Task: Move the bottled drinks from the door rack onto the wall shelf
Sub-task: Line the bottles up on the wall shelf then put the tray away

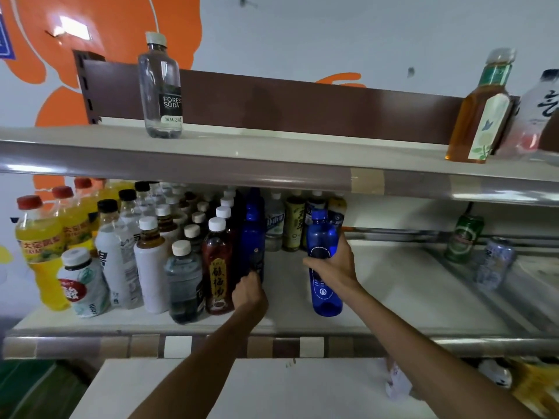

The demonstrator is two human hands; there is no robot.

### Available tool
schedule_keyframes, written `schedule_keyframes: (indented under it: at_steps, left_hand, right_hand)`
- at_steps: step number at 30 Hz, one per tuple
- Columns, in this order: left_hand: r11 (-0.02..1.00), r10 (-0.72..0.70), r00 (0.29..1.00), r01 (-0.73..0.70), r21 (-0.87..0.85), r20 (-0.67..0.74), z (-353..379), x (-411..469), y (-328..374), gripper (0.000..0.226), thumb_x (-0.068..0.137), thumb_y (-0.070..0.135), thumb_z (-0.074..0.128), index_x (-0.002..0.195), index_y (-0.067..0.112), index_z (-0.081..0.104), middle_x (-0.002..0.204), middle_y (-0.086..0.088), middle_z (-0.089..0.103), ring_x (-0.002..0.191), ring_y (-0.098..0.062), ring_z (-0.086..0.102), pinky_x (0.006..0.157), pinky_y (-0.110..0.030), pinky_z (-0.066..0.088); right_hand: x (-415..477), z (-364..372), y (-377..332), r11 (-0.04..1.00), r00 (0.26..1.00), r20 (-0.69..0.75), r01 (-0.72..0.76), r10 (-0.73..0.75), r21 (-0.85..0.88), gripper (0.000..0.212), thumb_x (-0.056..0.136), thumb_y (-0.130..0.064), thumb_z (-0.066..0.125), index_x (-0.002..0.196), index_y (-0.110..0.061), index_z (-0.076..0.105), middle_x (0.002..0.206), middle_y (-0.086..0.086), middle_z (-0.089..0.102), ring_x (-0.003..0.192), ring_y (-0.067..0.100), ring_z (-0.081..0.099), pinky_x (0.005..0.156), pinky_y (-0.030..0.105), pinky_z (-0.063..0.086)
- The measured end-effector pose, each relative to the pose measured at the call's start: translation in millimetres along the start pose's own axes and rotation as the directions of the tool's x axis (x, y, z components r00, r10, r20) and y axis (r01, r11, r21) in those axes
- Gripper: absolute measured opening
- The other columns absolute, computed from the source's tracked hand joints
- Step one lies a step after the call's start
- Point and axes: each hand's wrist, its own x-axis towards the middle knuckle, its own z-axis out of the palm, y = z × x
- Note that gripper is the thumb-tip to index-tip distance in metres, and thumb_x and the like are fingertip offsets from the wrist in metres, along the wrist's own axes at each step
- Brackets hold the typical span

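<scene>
1. Task items. The blue bottle (322, 237) stands upright at centre frame on the lower shelf (393, 282), apart from the packed rows to its left. The dark blue bottle (252, 237) heads the rightmost of those rows, just left of centre.

2. Right hand. The right hand (332, 267) is wrapped round the middle of the blue bottle. The thumb crosses the front of the label; cap and base show above and below the grip.

3. Left hand. The left hand (249, 294) is at the lower body of the dark blue bottle, fingers curled round it. The bottle's base is hidden behind the knuckles.

4. Counts.
- Blue bottles: two plainly visible, one per hand. Further dark shapes behind the left one cannot be counted.
- Upper shelf (272, 146): three bottles. A clear soda bottle (160, 86) at upper left; an amber tea bottle (481, 110) and a pale bottle (538, 116) at upper right, the latter cut by the frame edge.
- Yellow drinks (39, 237) with red caps: three, at far left.
- Cans: two at right on the lower shelf, a green can (464, 237) and a silver can (493, 261).

5. A white tabletop (242, 388) fills the bottom of the frame beneath both forearms.
</scene>
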Motion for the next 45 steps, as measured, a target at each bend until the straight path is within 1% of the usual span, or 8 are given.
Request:
schedule_keyframes:
  at_steps: [5, 10, 13, 19, 24, 28, 32, 45]
  left_hand:
    - [0.999, -0.005, 1.000, 0.004, 0.036, 0.012, -8.3, -9.9, -2.1, 0.028, 0.097, 0.005, 0.047, 0.123, 0.012, 0.051, 0.117, -0.008, 0.061, 0.103, -0.021, 0.062, 0.087, -0.033, 0.052]
    - [0.989, 0.069, 0.997, -0.074, 0.129, 0.043, -11.6, -36.6, -7.4, 0.020, 0.097, 0.015, 0.051, 0.116, 0.015, 0.054, 0.105, -0.003, 0.059, 0.089, -0.015, 0.058, 0.076, -0.026, 0.050]
    - [0.977, 0.127, 0.990, -0.136, 0.165, 0.066, -15.0, -50.4, -15.0, 0.019, 0.096, 0.016, 0.051, 0.114, 0.016, 0.055, 0.101, -0.001, 0.059, 0.086, -0.014, 0.057, 0.073, -0.025, 0.047]
    - [0.964, 0.155, 0.987, -0.158, 0.214, 0.033, -26.5, -58.7, -49.8, 0.016, 0.099, 0.029, 0.048, 0.107, 0.019, 0.057, 0.100, -0.001, 0.059, 0.087, -0.013, 0.058, 0.081, -0.028, 0.051]
    - [0.947, 0.220, 0.975, -0.208, 0.244, -0.022, -32.4, -54.8, -69.3, 0.019, 0.100, 0.029, 0.044, 0.104, 0.020, 0.060, 0.101, 0.000, 0.062, 0.080, -0.012, 0.056, 0.071, -0.024, 0.046]
    - [0.927, 0.282, 0.959, -0.268, 0.261, -0.016, -34.4, -51.3, -69.7, 0.021, 0.099, 0.031, 0.045, 0.105, 0.019, 0.061, 0.091, 0.001, 0.064, 0.073, -0.013, 0.056, 0.069, -0.024, 0.046]
    - [0.934, 0.267, 0.964, -0.254, 0.249, -0.017, -31.0, -50.9, -66.1, 0.022, 0.098, 0.031, 0.045, 0.107, 0.019, 0.061, 0.089, 0.001, 0.061, 0.071, -0.013, 0.052, 0.064, -0.024, 0.041]
    - [0.975, 0.165, 0.986, -0.161, 0.156, -0.010, -17.4, -52.3, -67.6, 0.022, 0.099, 0.034, 0.041, 0.083, 0.023, 0.052, 0.081, 0.002, 0.059, 0.070, -0.012, 0.058, 0.064, -0.024, 0.048]
  right_hand:
    - [-5.7, 9.7, -10.5, 0.997, 0.998, 0.024, 0.065, -0.064, -0.039, 0.068, 0.060, -0.009, 0.086, 0.114, -0.029, 0.050, 0.105, -0.007, 0.063, 0.094, 0.014, 0.063, 0.083, 0.033, 0.052]
    - [-2.9, 35.5, -24.7, 0.987, 0.995, 0.077, 0.076, -0.065, -0.143, 0.067, 0.054, -0.033, 0.093, 0.110, -0.027, 0.057, 0.103, -0.009, 0.065, 0.092, 0.011, 0.061, 0.081, 0.029, 0.048]
    - [-1.6, 56.9, -30.1, 0.992, 0.996, 0.095, 0.010, 0.002, -0.126, 0.061, 0.055, -0.032, 0.094, 0.107, -0.021, 0.062, 0.096, -0.010, 0.066, 0.088, 0.011, 0.062, 0.075, 0.026, 0.047]
    - [-14.5, 104.1, -23.9, 0.995, 0.982, 0.165, -0.085, 0.091, -0.042, 0.070, 0.056, -0.014, 0.093, 0.118, -0.015, 0.059, 0.114, 0.002, 0.068, 0.106, 0.021, 0.064, 0.088, 0.032, 0.050]
    - [-18.7, 120.7, -12.7, 0.989, 0.975, 0.167, -0.145, 0.148, -0.025, 0.076, 0.062, -0.011, 0.090, 0.128, -0.011, 0.051, 0.124, 0.009, 0.062, 0.111, 0.026, 0.061, 0.092, 0.035, 0.050]
    - [-19.4, 115.4, -7.6, 0.962, 0.957, 0.213, -0.149, 0.199, -0.229, 0.086, 0.065, -0.014, 0.088, 0.135, -0.013, 0.039, 0.133, 0.009, 0.054, 0.120, 0.030, 0.055, 0.099, 0.040, 0.048]
    - [-25.2, 106.4, 2.3, 0.904, 0.927, 0.266, -0.141, 0.263, -0.404, 0.076, 0.067, -0.007, 0.082, 0.129, -0.014, 0.038, 0.128, 0.010, 0.057, 0.116, 0.030, 0.057, 0.094, 0.037, 0.050]
    - [-20.1, 125.2, 11.4, 0.920, 0.952, 0.258, -0.055, 0.166, -0.389, 0.080, 0.058, -0.009, 0.091, 0.125, -0.013, 0.048, 0.126, 0.008, 0.061, 0.114, 0.027, 0.060, 0.092, 0.036, 0.050]
